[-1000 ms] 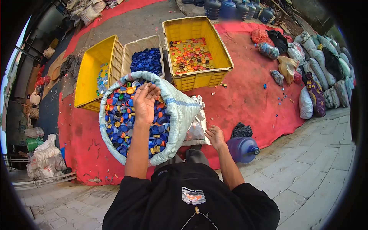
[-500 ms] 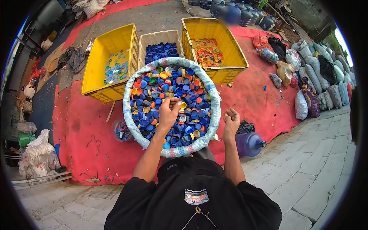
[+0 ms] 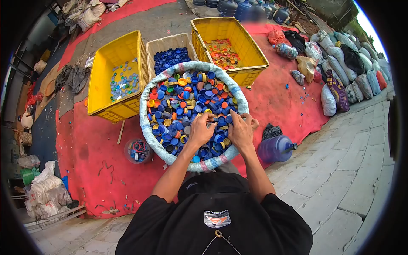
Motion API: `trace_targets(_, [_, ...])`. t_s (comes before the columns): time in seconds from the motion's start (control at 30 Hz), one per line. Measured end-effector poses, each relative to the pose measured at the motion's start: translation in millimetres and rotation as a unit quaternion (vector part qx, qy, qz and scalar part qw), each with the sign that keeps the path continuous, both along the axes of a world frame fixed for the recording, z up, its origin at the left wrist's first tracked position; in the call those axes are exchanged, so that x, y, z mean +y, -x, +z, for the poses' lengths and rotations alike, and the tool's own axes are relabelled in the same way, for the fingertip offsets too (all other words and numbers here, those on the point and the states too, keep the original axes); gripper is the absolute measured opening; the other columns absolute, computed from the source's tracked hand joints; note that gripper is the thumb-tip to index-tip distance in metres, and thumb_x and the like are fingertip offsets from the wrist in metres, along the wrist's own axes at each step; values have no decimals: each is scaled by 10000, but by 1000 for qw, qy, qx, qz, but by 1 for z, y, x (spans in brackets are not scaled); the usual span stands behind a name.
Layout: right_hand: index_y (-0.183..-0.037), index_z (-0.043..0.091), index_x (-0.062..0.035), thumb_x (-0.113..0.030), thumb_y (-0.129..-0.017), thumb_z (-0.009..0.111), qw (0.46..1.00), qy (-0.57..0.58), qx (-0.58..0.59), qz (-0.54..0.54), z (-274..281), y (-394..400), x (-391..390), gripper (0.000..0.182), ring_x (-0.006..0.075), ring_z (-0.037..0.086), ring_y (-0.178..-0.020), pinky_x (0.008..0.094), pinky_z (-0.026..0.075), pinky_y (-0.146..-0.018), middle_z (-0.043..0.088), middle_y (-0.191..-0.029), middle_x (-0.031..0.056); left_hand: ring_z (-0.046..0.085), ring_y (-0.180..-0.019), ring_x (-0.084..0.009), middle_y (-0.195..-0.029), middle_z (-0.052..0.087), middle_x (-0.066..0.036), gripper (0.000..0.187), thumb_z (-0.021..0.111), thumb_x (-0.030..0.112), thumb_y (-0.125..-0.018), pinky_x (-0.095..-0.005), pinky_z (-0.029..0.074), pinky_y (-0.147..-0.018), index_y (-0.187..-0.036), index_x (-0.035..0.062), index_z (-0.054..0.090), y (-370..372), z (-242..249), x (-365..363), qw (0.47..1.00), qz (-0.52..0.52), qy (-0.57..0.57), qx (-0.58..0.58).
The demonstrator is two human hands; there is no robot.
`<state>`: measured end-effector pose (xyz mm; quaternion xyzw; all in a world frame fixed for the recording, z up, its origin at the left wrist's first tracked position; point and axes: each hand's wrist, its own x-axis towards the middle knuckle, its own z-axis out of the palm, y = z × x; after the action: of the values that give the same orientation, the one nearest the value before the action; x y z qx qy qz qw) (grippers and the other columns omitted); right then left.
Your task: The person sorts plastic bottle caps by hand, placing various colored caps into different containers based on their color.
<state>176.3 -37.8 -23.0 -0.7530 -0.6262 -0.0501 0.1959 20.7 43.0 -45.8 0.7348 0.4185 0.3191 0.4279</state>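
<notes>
A round basket [image 3: 145, 127] with a pale woven-sack rim holds a heap of loose plastic bottle caps [image 3: 170, 114], mostly blue, with orange, yellow and a few green ones. My left hand [image 3: 201, 131] is over the middle of the heap, its fingers curled inward; whatever they pinch is too small to make out. On the basket's right side, my right hand [image 3: 241, 132] reaches down into the caps. Its thumb and forefinger close on a blue bottle cap [image 3: 229, 119], while the outer fingers bend away near the rim.
Behind the basket stand a yellow crate [image 3: 98, 76] with pale, green and blue caps, a whitish crate [image 3: 151, 51] with blue caps, and another yellow crate [image 3: 250, 51] with orange-red caps. A water jug [image 3: 274, 149] lies at right; a clear tub [image 3: 138, 151] sits at left.
My right hand has moved from outside the rim, left and inward onto the caps. The left hand has shifted right and slightly down. The camera view has turned a little.
</notes>
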Motion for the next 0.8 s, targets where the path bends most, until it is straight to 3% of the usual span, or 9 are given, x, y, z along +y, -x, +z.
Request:
trace_targets(0.2, [-1261, 569, -99, -91, -737, 616, 998, 53, -21, 34, -7, -9, 10, 526, 209, 553, -1040, 528, 254, -926, 666, -1101, -7, 623, -897, -317, -939, 690, -131, 298, 720, 41, -728, -397, 448, -839, -1020, 43, 660, -21, 6, 4, 988, -82, -112, 67])
trace_targets(0.3, [-1244, 582, -110, -67, -697, 657, 998, 54, 0, 36, -9, -12, 9, 554, 204, 554, -1036, 541, 258, -939, 660, -1107, -17, 611, -957, -321, -1018, 691, -121, 332, 720, 49, -744, -401, 448, -873, -1069, 44, 652, -27, 1, 2, 987, -86, -77, 108])
trace_targets(0.4, [-1246, 589, -129, -85, -752, 617, 997, 71, 26, 34, -4, -14, 10, 496, 199, 548, -1056, 502, 274, -942, 666, -1111, 9, 608, -909, -332, -960, 697, -135, 324, 714, 47, -753, -416, 469, -830, -1072, 44, 654, -32, -1, 2, 988, -91, -62, 111])
trace_targets(0.6, [-1171, 621, -135, -99, -712, 643, 998, 13, 63, 26, -8, -17, 9, 461, 207, 545, -1055, 479, 276, -945, 637, -1061, 10, 615, -812, -325, -855, 702, -114, 312, 712, 45, -757, -409, 471, -786, -1066, 48, 666, -32, -1, -1, 990, -81, -68, 92])
trace_targets(0.8, [-1093, 658, -127, -162, -700, 687, 993, -12, 111, 24, -2, -16, 10, 395, 206, 553, -1034, 439, 277, -934, 641, -1000, 21, 619, -781, -260, -871, 709, -105, 367, 701, 23, -762, -352, 475, -765, -1124, 57, 654, -31, -4, -2, 992, -81, -71, 66])
